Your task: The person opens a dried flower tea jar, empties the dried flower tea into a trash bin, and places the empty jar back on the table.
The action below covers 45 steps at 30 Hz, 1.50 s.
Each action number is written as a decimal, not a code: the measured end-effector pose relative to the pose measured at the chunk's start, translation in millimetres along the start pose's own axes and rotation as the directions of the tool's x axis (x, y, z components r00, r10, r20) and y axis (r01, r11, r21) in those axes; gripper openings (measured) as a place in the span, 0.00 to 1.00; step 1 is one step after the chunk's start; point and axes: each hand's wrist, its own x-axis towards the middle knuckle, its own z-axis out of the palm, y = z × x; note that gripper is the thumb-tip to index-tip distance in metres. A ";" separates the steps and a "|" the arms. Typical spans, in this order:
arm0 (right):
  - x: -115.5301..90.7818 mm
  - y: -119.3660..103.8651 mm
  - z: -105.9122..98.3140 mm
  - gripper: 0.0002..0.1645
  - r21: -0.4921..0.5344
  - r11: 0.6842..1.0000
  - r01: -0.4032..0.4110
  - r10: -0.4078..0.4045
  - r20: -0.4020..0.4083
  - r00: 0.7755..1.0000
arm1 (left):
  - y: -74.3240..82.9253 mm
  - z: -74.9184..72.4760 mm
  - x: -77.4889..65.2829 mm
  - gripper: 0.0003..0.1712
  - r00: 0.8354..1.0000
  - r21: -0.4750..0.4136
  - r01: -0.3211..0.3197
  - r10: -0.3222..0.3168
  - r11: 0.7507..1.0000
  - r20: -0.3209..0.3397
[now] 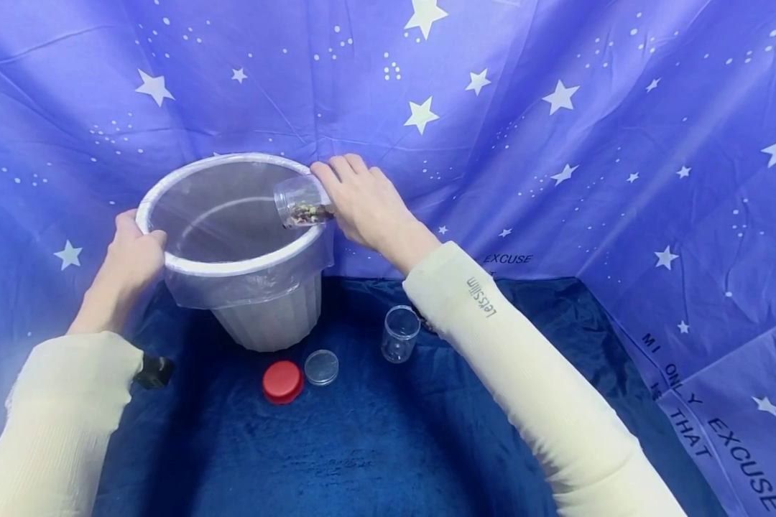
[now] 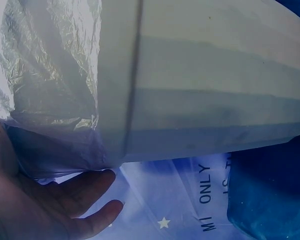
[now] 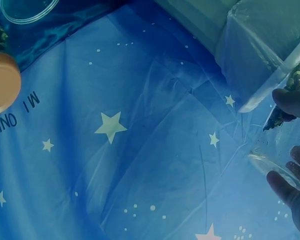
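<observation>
A pale ribbed waste bin (image 1: 268,316), lined with a clear plastic bag (image 1: 252,291), leans tilted on the blue cloth. My left hand (image 1: 136,251) grips its rim at the left, thumb over the edge; in the left wrist view the fingers (image 2: 97,220) lie beside the bagged wall. At the bin's right rim, my right hand (image 1: 365,201) holds a clear jar (image 1: 291,192) on its side, mouth toward the inside. Dark and yellowish dried bits (image 1: 310,213) lie along the jar's lower wall. The bin's bottom inside is hidden.
In front of the bin lie a red lid (image 1: 282,381) and a clear lid (image 1: 322,368). An uncovered clear jar (image 1: 400,334) stands to their right. An orange-looking lid (image 3: 2,85) tops a container of dried bits in the right wrist view. Starry blue curtain (image 1: 491,143) hangs behind.
</observation>
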 end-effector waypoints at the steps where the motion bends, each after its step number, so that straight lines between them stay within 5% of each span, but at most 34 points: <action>1: 0.1 0.5 -0.7 0.33 0.006 1.000 -0.006 0.006 0.003 1.000 | -0.1 0.0 -0.1 0.39 1.000 0.000 -0.001 0.001 1.000 0.001; 17: 2.6 13.3 -8.7 0.39 0.091 0.994 -0.068 0.068 0.005 0.998 | 0.8 -0.9 -2.9 0.39 1.000 -0.007 0.000 0.000 1.000 0.011; 40: 8.2 -9.2 -6.3 0.35 -0.089 0.995 0.040 -0.039 0.016 0.999 | 2.4 0.1 -3.9 0.39 1.000 -0.030 0.010 -0.010 1.000 0.019; 45: 5.9 -10.8 -1.7 0.31 -0.150 0.985 0.081 -0.087 -0.033 0.996 | 2.1 0.2 -3.2 0.39 1.000 -0.027 0.007 -0.006 1.000 0.011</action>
